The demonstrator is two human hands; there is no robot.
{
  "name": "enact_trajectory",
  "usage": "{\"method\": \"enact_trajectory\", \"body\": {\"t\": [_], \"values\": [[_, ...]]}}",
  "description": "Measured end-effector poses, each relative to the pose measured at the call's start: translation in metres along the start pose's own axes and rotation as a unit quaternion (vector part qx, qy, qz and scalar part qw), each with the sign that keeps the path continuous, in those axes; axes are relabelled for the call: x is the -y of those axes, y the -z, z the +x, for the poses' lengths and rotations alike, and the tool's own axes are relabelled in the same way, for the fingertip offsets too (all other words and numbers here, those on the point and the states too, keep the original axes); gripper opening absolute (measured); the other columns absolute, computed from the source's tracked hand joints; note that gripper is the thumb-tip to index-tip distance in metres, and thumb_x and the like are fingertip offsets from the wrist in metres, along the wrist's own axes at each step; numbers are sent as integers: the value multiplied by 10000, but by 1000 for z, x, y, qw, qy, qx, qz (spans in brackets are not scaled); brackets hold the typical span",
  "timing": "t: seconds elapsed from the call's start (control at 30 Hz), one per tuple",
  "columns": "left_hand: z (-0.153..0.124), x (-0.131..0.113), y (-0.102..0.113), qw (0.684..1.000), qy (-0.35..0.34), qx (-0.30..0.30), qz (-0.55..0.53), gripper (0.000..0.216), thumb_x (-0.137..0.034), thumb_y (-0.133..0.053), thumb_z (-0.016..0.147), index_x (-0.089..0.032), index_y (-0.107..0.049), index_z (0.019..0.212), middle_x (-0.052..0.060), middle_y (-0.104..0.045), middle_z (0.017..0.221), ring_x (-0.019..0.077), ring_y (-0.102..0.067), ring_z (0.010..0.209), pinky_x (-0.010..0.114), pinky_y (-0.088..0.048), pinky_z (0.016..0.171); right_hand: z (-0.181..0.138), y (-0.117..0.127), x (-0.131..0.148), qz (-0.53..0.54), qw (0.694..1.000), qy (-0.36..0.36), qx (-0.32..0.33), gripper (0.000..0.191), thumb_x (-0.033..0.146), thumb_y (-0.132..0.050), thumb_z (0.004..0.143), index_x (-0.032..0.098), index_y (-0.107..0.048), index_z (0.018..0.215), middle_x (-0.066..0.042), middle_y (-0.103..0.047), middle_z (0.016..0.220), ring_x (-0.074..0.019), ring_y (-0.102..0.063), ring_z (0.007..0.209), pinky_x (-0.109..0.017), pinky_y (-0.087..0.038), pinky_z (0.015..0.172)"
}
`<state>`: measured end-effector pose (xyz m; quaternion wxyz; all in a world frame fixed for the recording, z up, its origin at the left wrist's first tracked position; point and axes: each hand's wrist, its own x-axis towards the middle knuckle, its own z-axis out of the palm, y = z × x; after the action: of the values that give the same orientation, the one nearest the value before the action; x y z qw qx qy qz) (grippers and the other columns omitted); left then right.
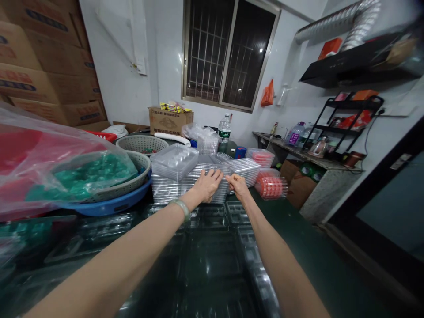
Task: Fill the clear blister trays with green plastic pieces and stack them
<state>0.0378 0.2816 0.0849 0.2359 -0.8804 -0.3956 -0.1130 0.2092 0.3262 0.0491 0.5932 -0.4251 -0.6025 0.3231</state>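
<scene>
Stacks of clear plastic trays stand across the middle of the dark green table. My left hand, with a pale bangle on its wrist, lies on one of these stacks with its fingers spread. Just to its right, my right hand is closed, thumb and fingers pinched at the edge of the stacked trays; what it grips is hidden. A slanted stack of clear trays sits behind and beside it. In front of both hands, single clear trays lie spread over the tabletop.
At left, a grey basket with green pieces sits in a blue basin, partly under a plastic bag. Packs of red trays are at right. Behind stand a cardboard box and a water bottle. A stone counter runs along the right.
</scene>
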Motion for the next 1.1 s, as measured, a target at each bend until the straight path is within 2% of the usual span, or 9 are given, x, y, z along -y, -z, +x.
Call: {"method": "enact_trajectory", "body": {"t": [0.2,0.37,0.57,0.77,0.97,1.1], "values": [[-1,1,-3,1000,3,-12,1,852,-197,-598,574,-98,-238,1339,186,-308,1366,341,-306,1159,509,-263,919,-5,9,-2,-1,1000,1,-20,441,523,-642,584,208,-363,451,84,-329,344,-63,-320,338,-215,-288,372],[-3,0,-2,1000,3,-19,-5,893,-287,-657,564,-101,-246,1335,201,-304,1360,347,-317,1142,511,-263,913,-9,13,1,-13,1000,3,-22,420,516,-644,586,204,-397,452,74,-366,351,-66,-330,350,-217,-291,385],[-7,-3,2,999,0,-28,-18,989,-467,-693,562,-210,-184,1370,193,-317,1343,371,-306,1168,529,-265,900,-8,15,2,-21,1000,8,-8,372,464,-652,603,182,-457,457,61,-431,383,-69,-369,392,-216,-303,436],[-9,-5,1,999,1,-40,-4,1022,-346,-729,523,-215,-178,1374,203,-303,1338,375,-331,1133,540,-249,897,-5,19,0,-5,1000,9,-9,381,450,-669,581,176,-449,433,62,-428,397,-69,-371,425,-218,-310,468],[-11,-6,-3,999,1,-48,-11,1042,-347,-721,515,-190,-168,1384,217,-297,1335,387,-320,1132,556,-234,898,-18,23,7,31,999,9,-15,402,460,-691,553,180,-430,431,66,-418,415,-68,-371,442,-215,-315,465],[-4,-8,-5,998,15,-41,-35,1020,-341,-716,513,-153,-206,1375,238,-290,1332,408,-299,1144,589,-192,910,-32,37,17,57,998,2,-22,419,449,-709,543,184,-405,428,75,-377,407,-59,-347,420,-211,-297,434]]}}
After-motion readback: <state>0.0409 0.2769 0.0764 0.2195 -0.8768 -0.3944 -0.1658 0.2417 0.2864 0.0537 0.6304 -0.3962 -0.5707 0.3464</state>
